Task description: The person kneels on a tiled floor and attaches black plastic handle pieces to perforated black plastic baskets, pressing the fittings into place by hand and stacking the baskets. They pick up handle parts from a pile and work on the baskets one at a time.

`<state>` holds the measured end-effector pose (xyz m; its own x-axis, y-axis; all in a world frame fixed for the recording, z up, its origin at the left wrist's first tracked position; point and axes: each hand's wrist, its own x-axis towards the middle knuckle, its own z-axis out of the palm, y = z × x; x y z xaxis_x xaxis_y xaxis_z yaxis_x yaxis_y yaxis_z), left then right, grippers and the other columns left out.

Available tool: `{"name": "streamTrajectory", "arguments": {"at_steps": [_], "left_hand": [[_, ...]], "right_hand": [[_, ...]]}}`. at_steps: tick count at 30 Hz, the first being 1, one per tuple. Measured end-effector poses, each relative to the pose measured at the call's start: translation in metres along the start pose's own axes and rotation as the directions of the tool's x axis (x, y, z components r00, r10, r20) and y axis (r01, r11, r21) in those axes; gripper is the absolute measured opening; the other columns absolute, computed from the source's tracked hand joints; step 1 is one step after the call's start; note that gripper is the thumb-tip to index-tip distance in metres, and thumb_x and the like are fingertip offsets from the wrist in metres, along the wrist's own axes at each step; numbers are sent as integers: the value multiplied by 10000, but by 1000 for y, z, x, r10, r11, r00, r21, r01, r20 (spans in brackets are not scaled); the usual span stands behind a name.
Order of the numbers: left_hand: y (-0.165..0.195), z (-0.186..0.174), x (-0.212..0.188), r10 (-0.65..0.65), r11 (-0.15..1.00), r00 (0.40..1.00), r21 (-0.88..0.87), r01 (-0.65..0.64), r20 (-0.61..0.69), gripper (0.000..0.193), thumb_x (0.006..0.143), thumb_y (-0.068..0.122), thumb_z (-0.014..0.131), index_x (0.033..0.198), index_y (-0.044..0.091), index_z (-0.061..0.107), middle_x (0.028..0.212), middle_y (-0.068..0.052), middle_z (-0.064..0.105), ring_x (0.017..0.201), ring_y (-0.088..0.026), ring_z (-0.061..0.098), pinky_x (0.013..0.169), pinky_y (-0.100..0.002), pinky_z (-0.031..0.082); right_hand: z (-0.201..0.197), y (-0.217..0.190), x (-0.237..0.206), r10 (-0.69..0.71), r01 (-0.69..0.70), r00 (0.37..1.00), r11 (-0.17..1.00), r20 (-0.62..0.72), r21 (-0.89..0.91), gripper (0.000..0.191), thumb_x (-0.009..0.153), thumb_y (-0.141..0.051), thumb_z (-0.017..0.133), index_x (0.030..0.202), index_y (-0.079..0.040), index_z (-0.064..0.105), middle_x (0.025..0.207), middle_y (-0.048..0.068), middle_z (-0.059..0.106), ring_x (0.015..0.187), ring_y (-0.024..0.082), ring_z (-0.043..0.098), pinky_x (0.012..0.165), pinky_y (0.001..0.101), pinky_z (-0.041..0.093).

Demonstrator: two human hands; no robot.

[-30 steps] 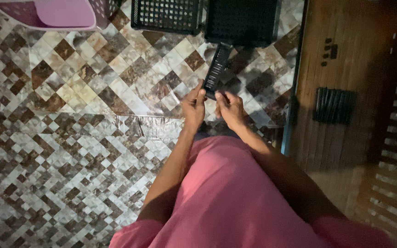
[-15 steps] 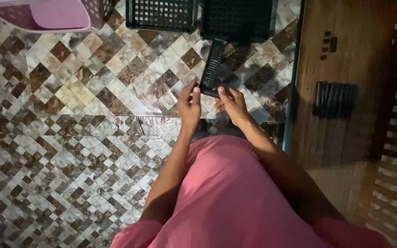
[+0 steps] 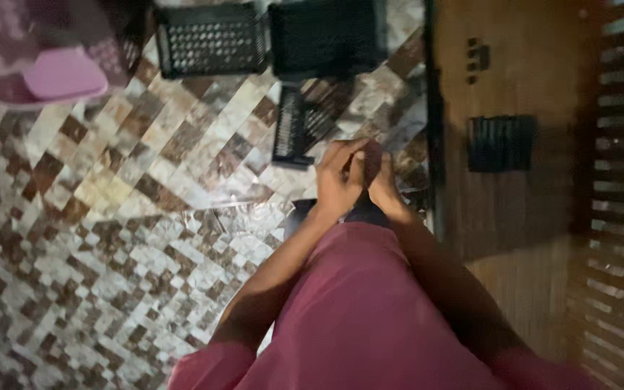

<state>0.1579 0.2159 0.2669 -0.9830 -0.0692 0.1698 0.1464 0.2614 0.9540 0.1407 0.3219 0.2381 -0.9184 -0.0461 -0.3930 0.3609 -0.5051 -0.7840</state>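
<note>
Hands [image 3: 359,177] together beside black perforated crates [image 3: 211,40], contents unclear.

Two hands, left hand [image 3: 339,184] and right hand [image 3: 382,180], counted together just below one black perforated panel [image 3: 303,124], two black crates [image 3: 211,40] above the panel, one pink tub [image 3: 45,65] up-left of it, one dark ribbed block [image 3: 501,143] right of it.
</note>
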Motion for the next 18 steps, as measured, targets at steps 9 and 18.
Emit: {"name": "streamTrajectory", "arguments": {"at_steps": [9, 18], "left_hand": [[9, 111, 44, -255, 961, 931, -39, 274, 261, 205, 1042, 154, 601, 1175, 54, 720, 1076, -127, 745, 968, -274, 728, 878, -362, 556], [20, 200, 64, -349, 933, 882, 200, 298, 316, 215, 964, 137, 659, 1146, 107, 770, 980, -138, 715, 875, -247, 701, 810, -372, 557]], "right_hand": [[-63, -71, 1, -305, 57, 928, 687, -216, -724, 328, 1069, -298, 619, 1025, 17, 695, 729, 98, 572, 663, 161, 489, 635, 329, 440], [-126, -120, 10, -122, -135, 936, 742, -331, -656, 259, 1037, -207, 555, 1005, 25, 667, 841, 141, 673, 752, 190, 625, 672, 373, 493]]}}
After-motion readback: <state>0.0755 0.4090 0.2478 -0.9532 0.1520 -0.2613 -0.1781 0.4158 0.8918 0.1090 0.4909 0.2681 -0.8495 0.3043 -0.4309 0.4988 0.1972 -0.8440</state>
